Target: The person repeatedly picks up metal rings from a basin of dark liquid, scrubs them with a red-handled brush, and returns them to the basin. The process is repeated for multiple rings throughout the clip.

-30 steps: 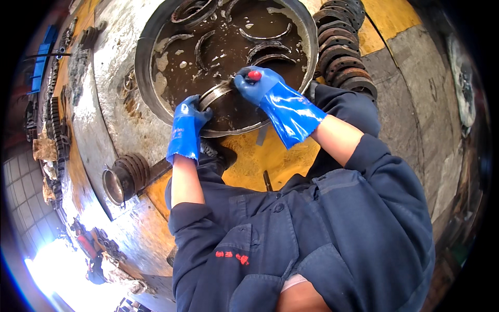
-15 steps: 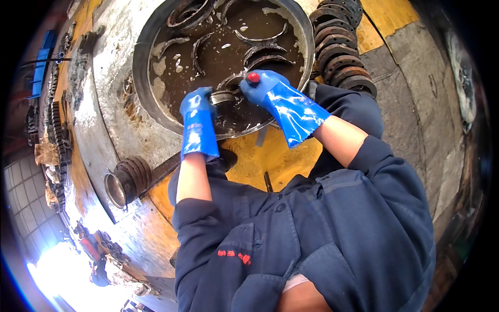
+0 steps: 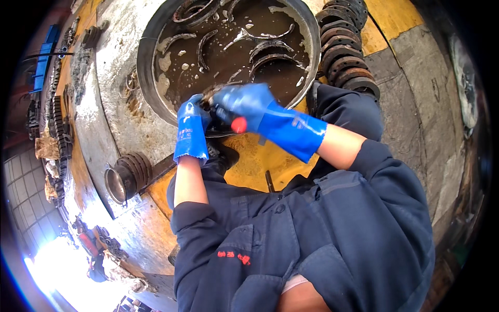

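Observation:
Both my hands wear long blue rubber gloves and meet over the near rim of a round metal tub (image 3: pixel 146 70). My left hand (image 3: pixel 192 114) is closed on a curved metal piece (image 3: pixel 212 117), which the hands mostly cover. My right hand (image 3: pixel 247 104), smeared by motion, is wrapped round a tool with a red round end (image 3: pixel 239 125). The tool's other end is hidden or blurred against the piece, so its kind is unclear. Murky brown liquid (image 3: pixel 182 73) stands in the tub. Several half-ring pieces (image 3: pixel 270 47) lie in it, away from my hands.
A leaning row of dark and rusty rings (image 3: pixel 345 57) lies right of the tub, close to my knee. At left, a ribbed metal cylinder (image 3: pixel 127 179) lies on the metal-plated floor (image 3: pixel 112 114). Chains of dark parts (image 3: pixel 58 135) run along the far left. Bright glare fills the lower left.
My right hand has swung down and toward my left hand, and the tool's red end has dropped nearer me. The curved metal piece, visible between my hands before, is now mostly covered.

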Demonstrator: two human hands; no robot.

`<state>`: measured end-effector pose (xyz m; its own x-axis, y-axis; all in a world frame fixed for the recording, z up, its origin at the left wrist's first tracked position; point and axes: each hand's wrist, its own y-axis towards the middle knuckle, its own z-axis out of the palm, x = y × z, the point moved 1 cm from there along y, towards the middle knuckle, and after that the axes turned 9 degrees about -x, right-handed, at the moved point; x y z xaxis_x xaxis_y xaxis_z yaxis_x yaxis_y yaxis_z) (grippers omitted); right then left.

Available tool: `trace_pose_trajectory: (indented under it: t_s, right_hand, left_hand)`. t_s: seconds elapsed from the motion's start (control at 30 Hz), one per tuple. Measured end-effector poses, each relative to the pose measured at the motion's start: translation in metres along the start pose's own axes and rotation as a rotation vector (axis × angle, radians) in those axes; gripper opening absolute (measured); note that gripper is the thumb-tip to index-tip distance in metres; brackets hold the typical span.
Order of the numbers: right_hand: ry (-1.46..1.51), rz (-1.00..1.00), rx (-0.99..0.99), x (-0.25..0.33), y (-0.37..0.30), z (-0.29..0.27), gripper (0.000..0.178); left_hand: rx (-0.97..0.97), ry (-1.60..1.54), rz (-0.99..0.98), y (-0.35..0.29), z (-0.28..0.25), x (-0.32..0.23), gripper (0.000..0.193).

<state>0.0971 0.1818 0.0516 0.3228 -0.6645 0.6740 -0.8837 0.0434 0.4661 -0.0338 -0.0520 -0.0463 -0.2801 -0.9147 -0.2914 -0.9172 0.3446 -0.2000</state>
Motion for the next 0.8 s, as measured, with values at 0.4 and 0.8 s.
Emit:
trace_pose_trajectory:
  t_s: [0.4,0.8]
  right_hand:
    - [0.261,0.016,-0.137,0.01,0.008,-0.024,0.024]
    - [-0.019,0.94,0.202,-0.077,-0.009,-0.008,0.042]
  left_hand:
    - [0.102,-0.061,-0.001,-0.007,-0.029,-0.033,0.057]
    - [0.102,0.101,-0.102,-0.017,-0.042,-0.041,0.069]
